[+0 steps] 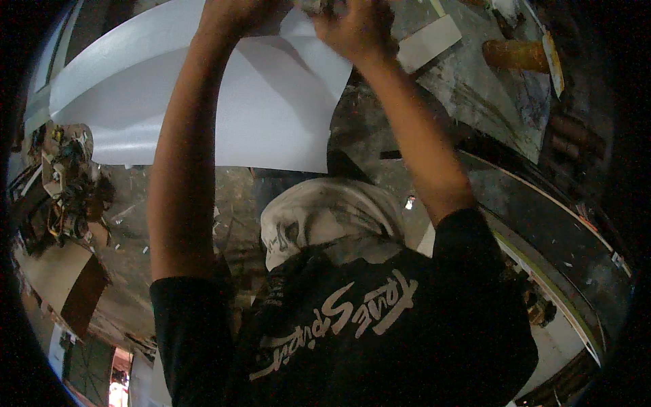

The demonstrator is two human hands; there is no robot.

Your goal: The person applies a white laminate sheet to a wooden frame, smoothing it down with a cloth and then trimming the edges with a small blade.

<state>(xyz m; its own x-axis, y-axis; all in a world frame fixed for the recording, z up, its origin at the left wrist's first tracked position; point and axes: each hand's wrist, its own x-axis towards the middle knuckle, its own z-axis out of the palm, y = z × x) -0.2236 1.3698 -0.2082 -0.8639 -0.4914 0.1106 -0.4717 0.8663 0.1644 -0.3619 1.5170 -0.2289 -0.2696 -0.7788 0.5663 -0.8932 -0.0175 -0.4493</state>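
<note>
Both hands, left hand (pixel 234 17) and right hand (pixel 356 27), pinch the white sheet (pixel 271 108) at the frame's top edge; keeping it taut should help.

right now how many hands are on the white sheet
2: the left hand grips the white sheet at its top edge, the right hand beside it at the sheet's upper right corner. Fingertips are cut off by the frame.

Both hands (pixel 298 20) — white sheet (pixel 271 108)
</note>
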